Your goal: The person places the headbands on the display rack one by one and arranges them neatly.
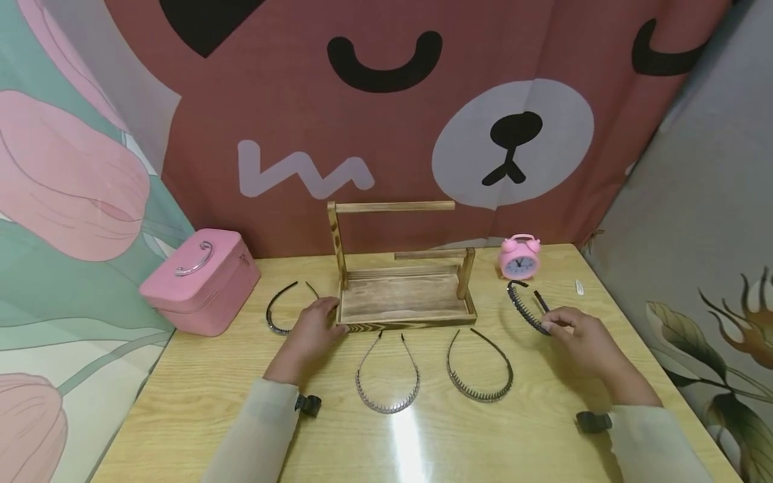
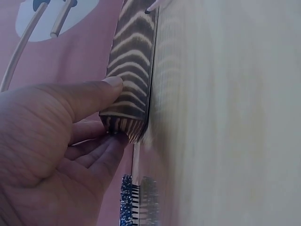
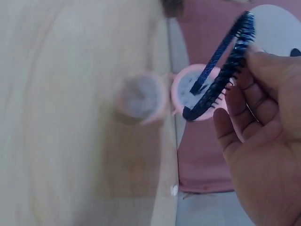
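My right hand (image 1: 584, 335) pinches a dark toothed headband (image 1: 522, 307) above the right side of the table. In the right wrist view, the thumb and fingers hold the band (image 3: 230, 61) at its toothed part, with its ends pointing away. My left hand (image 1: 311, 332) grips the front left corner of a wooden stand (image 1: 410, 325) with a tray base and two bars. The left wrist view has the thumb on the front face and fingers curled at the end. A silver toothed headband (image 1: 386, 408) and a dark one (image 1: 483, 397) lie before the stand.
A glittery dark headband (image 1: 272, 316) lies left of the stand, partly behind my left hand. Farther left sits a pink case (image 1: 208, 295). A pink alarm clock (image 1: 519, 260) stands back right, near a white hair clip (image 1: 580, 287). Patterned cloth borders the table (image 1: 338, 436).
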`<move>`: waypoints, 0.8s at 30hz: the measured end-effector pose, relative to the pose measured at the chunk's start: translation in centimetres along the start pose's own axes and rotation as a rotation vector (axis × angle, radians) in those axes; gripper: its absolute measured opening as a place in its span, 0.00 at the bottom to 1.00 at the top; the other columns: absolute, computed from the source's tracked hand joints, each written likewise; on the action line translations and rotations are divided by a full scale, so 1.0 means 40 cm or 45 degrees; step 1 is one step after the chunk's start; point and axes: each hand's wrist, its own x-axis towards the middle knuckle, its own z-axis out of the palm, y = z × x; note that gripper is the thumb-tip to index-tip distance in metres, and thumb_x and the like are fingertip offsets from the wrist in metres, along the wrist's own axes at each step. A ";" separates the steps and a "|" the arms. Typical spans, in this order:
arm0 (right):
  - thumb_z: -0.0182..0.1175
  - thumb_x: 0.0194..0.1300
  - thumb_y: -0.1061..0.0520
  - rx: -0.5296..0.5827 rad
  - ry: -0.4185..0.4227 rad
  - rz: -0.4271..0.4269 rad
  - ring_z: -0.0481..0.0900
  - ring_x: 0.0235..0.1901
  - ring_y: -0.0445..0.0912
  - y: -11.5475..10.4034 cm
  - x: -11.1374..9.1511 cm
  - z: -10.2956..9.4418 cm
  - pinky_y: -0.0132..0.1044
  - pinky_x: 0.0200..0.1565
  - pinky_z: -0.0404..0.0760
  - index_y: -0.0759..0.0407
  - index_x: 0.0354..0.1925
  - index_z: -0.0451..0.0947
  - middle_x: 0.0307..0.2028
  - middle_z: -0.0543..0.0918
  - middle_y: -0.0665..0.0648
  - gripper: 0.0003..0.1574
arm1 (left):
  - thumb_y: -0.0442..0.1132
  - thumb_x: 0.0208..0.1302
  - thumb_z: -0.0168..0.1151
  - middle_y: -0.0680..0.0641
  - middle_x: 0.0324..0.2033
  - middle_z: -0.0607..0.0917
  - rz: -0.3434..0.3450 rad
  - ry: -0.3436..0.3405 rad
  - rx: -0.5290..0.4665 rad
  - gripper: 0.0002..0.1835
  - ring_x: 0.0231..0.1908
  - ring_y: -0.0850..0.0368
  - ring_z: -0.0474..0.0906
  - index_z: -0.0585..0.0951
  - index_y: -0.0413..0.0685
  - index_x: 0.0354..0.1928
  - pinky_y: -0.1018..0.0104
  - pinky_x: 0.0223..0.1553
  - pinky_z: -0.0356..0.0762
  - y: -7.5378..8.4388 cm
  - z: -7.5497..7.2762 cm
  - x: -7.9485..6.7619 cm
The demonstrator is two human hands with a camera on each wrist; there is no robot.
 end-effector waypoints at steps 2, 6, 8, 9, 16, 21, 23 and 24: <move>0.61 0.84 0.55 0.090 0.011 0.036 0.84 0.51 0.40 -0.018 0.003 -0.007 0.37 0.51 0.85 0.56 0.49 0.88 0.50 0.90 0.59 0.09 | 0.43 0.75 0.73 0.36 0.78 0.73 -0.009 0.000 0.004 0.38 0.78 0.36 0.70 0.71 0.40 0.80 0.39 0.78 0.71 -0.001 0.002 0.002; 0.56 0.87 0.53 0.281 0.052 0.051 0.78 0.46 0.28 -0.068 0.012 -0.026 0.22 0.45 0.78 0.63 0.53 0.85 0.46 0.87 0.45 0.16 | 0.44 0.75 0.73 0.35 0.77 0.73 -0.023 -0.009 0.002 0.39 0.78 0.35 0.69 0.70 0.40 0.81 0.39 0.78 0.71 -0.003 0.006 0.005; 0.54 0.88 0.54 0.384 0.085 0.033 0.77 0.46 0.29 -0.102 0.022 -0.035 0.21 0.46 0.76 0.65 0.54 0.83 0.45 0.85 0.39 0.17 | 0.44 0.75 0.73 0.35 0.77 0.74 -0.024 -0.007 -0.005 0.39 0.78 0.35 0.70 0.70 0.40 0.81 0.39 0.78 0.71 -0.002 0.006 0.005; 0.54 0.88 0.54 0.433 0.109 0.019 0.77 0.46 0.31 -0.123 0.029 -0.038 0.21 0.46 0.75 0.66 0.53 0.83 0.43 0.84 0.37 0.17 | 0.43 0.74 0.73 0.34 0.77 0.74 -0.021 -0.006 -0.009 0.39 0.77 0.35 0.70 0.70 0.40 0.81 0.39 0.78 0.72 -0.002 0.006 0.006; 0.46 0.87 0.66 1.545 0.039 -0.243 0.80 0.49 0.42 -0.308 0.118 -0.045 0.29 0.54 0.81 0.70 0.50 0.81 0.45 0.85 0.52 0.16 | 0.42 0.74 0.74 0.34 0.76 0.75 -0.010 0.013 -0.013 0.38 0.77 0.35 0.71 0.71 0.38 0.80 0.39 0.77 0.72 -0.001 0.004 0.005; 0.47 0.88 0.61 1.893 -0.119 -0.327 0.79 0.42 0.45 -0.441 0.192 -0.046 0.32 0.48 0.80 0.64 0.48 0.82 0.42 0.83 0.53 0.17 | 0.42 0.74 0.73 0.33 0.76 0.75 -0.009 0.017 -0.008 0.38 0.77 0.34 0.70 0.71 0.38 0.80 0.38 0.78 0.71 -0.005 0.005 0.003; 0.49 0.88 0.58 1.895 -0.120 -0.320 0.76 0.38 0.46 -0.491 0.216 -0.042 0.33 0.45 0.78 0.61 0.44 0.80 0.36 0.80 0.52 0.15 | 0.43 0.75 0.73 0.34 0.77 0.74 -0.013 0.013 -0.015 0.38 0.78 0.34 0.69 0.70 0.39 0.81 0.38 0.78 0.70 -0.005 0.006 0.002; 0.49 0.88 0.57 1.890 -0.116 -0.322 0.75 0.38 0.46 -0.514 0.229 -0.039 0.33 0.45 0.78 0.61 0.44 0.78 0.36 0.79 0.51 0.15 | 0.43 0.75 0.73 0.34 0.77 0.74 -0.017 0.010 -0.020 0.38 0.78 0.34 0.69 0.70 0.39 0.81 0.38 0.79 0.69 -0.004 0.006 0.001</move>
